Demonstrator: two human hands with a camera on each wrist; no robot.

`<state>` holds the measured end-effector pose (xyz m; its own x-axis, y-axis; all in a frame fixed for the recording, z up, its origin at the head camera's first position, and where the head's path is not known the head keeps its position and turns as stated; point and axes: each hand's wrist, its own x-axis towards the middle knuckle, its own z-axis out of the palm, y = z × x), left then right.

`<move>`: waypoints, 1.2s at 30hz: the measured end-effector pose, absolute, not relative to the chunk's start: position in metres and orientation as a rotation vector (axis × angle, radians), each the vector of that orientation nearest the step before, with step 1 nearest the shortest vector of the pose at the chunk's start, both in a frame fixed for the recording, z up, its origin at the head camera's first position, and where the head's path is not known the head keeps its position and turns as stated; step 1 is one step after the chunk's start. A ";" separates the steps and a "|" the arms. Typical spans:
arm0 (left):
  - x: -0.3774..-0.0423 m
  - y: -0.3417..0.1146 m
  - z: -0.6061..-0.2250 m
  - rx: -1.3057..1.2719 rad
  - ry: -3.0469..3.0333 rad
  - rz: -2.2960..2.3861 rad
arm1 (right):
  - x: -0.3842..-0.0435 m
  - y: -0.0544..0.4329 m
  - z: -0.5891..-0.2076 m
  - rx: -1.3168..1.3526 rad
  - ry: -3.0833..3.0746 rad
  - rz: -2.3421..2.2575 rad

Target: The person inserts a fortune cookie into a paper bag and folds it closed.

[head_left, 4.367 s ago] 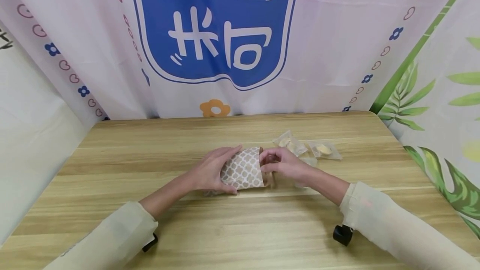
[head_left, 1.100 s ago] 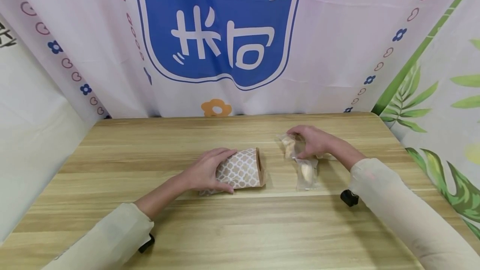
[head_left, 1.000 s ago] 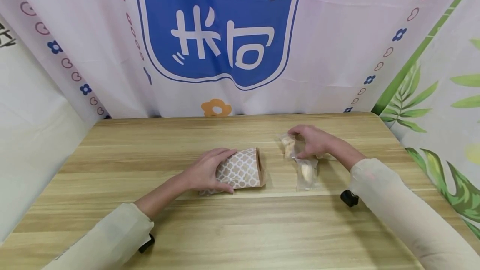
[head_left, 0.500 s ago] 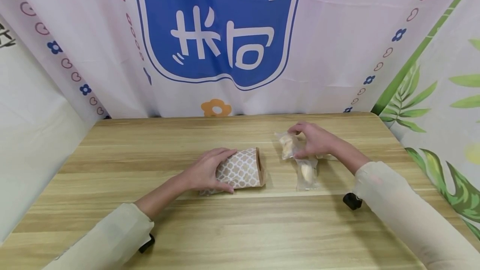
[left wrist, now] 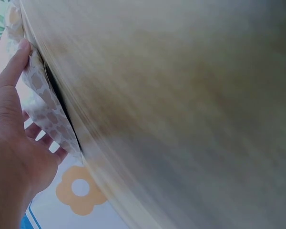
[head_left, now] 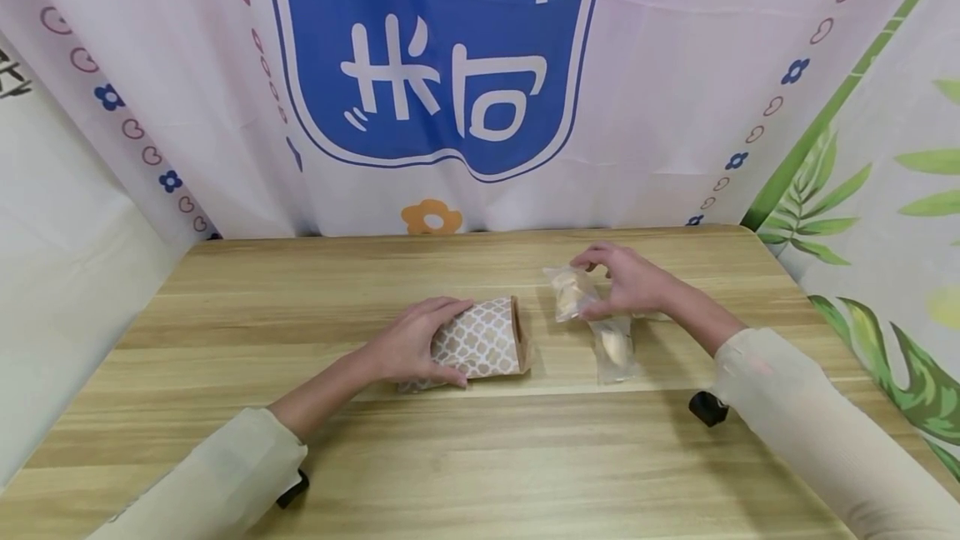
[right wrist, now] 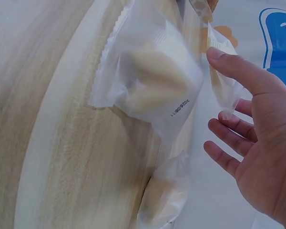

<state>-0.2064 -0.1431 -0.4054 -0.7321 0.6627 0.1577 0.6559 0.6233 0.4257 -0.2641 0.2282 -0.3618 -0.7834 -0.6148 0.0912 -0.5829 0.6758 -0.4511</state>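
My left hand (head_left: 416, 344) grips a paper bag (head_left: 483, 338) with a tan-and-white lattice print that lies on its side. The bag's brown open mouth faces right; its other end is hidden under my palm. In the left wrist view the thumb lies along one face of the bag (left wrist: 50, 107), fingers behind it. Right of the bag, my right hand (head_left: 633, 280) pinches a fortune cookie (head_left: 568, 297) in a clear wrapper between thumb and fingers. Just below this hand lies a second wrapped fortune cookie (head_left: 617, 348), date-stamped in the right wrist view.
A third wrapped cookie (right wrist: 164, 195) lies beyond the second in the right wrist view, mostly hidden behind my right wrist in the head view. The wooden table (head_left: 480, 457) ends at a printed cloth backdrop (head_left: 652, 123). Black wrist mounts (head_left: 708, 408) hang under both sleeves.
My right hand has left the bag's mouth, reached the packets and taken hold of one, shifting it slightly left in the last second. The left hand keeps holding the bag.
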 end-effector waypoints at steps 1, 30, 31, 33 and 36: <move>-0.207 -0.143 -0.406 1.146 2.817 0.730 | -0.264 0.228 -0.362 -1.007 2.809 -0.732; -0.206 -0.143 -0.406 1.135 2.816 0.767 | -0.230 0.203 -0.357 -1.224 2.605 -0.956; -0.206 -0.143 -0.406 1.133 2.814 0.768 | -0.229 0.202 -0.358 -1.228 2.603 -0.947; -0.206 -0.143 -0.406 1.131 2.815 0.760 | -0.228 0.200 -0.358 -1.233 2.595 -0.931; -0.207 -0.144 -0.407 1.134 2.817 0.757 | -0.227 0.198 -0.358 -1.240 2.589 -0.899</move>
<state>-0.2066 -0.1435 -0.4072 -0.7373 0.6552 0.1646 0.6496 0.6205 0.4394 -0.2273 0.1976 -0.3584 -0.6525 -0.7464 0.1307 -0.6668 0.4837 -0.5670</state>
